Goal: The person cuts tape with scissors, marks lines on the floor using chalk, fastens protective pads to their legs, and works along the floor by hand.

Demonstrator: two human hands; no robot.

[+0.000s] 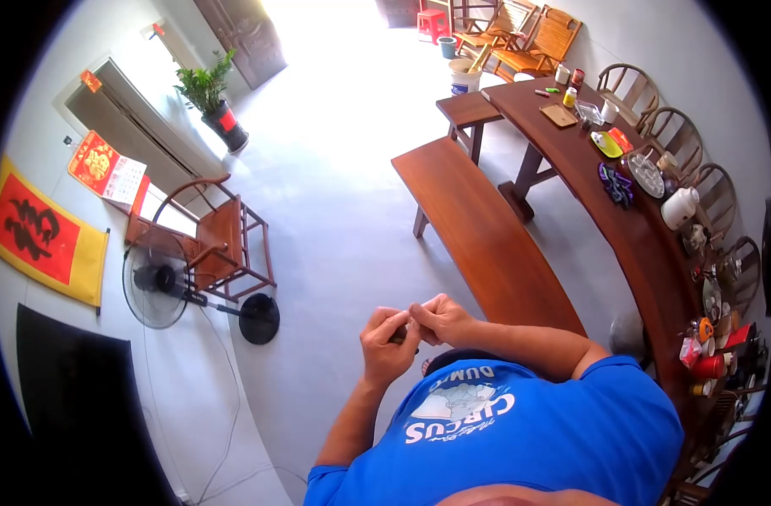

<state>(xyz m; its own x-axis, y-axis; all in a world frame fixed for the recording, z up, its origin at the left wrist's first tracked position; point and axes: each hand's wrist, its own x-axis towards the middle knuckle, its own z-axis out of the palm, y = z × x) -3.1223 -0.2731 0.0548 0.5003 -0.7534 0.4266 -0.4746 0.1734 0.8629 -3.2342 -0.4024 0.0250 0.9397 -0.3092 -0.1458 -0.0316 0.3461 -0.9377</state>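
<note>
In front of my blue shirt, my two hands meet with their fingertips together. My left hand is closed around a small dark object that shows only partly between the fingers; its kind is hard to make out. Against it, my right hand is pinched, thumb and finger pressed together at the left fingertips. Whatever lies in that pinch is hidden or too small to name. Just beyond my right forearm is a long wooden bench.
A long wooden table with cups, jars and trays runs along the right, chairs behind it. At left stand a floor fan, a wooden armchair and a potted plant. Folding chairs sit at the back.
</note>
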